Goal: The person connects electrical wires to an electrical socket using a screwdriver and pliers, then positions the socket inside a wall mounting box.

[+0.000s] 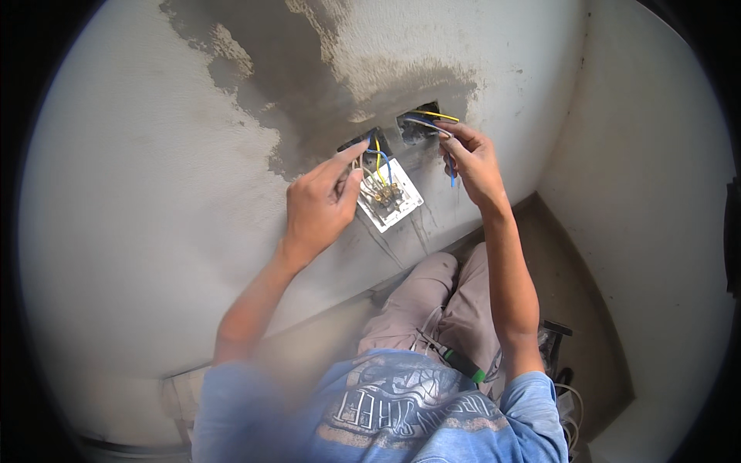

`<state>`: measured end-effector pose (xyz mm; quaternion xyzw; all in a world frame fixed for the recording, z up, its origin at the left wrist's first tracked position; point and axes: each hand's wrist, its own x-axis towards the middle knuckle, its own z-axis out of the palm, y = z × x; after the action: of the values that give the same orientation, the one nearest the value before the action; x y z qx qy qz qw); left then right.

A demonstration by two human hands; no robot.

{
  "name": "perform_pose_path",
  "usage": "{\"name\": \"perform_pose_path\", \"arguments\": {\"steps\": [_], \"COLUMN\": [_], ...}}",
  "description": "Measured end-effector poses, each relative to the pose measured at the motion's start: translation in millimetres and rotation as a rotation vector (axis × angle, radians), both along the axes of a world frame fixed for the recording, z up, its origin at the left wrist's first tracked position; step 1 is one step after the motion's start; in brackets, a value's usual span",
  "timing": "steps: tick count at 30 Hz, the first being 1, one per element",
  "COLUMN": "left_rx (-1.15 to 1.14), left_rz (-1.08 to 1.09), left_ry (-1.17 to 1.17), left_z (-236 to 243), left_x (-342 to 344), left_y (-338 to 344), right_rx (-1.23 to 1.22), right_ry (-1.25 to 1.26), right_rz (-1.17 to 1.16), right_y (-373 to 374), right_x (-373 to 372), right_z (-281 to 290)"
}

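The blue shirt [401, 405] sits nearest me, and beyond it the white plate [407, 205] hangs wired but unseated below the left wall box [385, 142], beside my left grip [320, 197], whose closure I can't tell, while my right grip [475, 166] pinches the right box's [409, 135] seemingly unconnected wires [444, 116].

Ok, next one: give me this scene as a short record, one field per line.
Left hand: at the left wall box, grip unclear
Right hand: pinching wires from the right wall box
Plate: white, wired into the left wall box
Yellow wire: sticking out of the right wall box
Lap: tool, green-and-black handle
Wall: white, grey patch around both boxes
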<state>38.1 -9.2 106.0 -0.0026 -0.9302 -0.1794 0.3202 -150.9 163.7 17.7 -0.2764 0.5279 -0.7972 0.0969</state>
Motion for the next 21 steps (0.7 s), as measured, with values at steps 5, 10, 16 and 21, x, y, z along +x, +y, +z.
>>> {"name": "perform_pose_path", "arguments": {"steps": [5,10,16,21], "left_rx": [-0.283,-0.168,-0.432,-1.035], "left_rz": [-0.024,0.067,-0.057,-0.132], "left_ry": [-0.138,-0.266,-0.015,-0.203], "left_z": [15.1,25.2,32.0,62.8], "left_x": [-16.6,-12.7,-38.9,-45.3], "left_y": [-7.1,-3.5,-10.1,-12.9], "right_rx": [-0.115,-0.12,-0.124,-0.135], "right_ry": [-0.076,-0.145,-0.198,-0.233], "right_rz": [0.04,0.087,0.195,0.272], "right_y": [-5.6,-5.7,-3.3,0.6], "right_x": [0.3,-9.0,-20.1,-22.6], "right_z": [-4.6,-0.2,0.9,3.4]}}
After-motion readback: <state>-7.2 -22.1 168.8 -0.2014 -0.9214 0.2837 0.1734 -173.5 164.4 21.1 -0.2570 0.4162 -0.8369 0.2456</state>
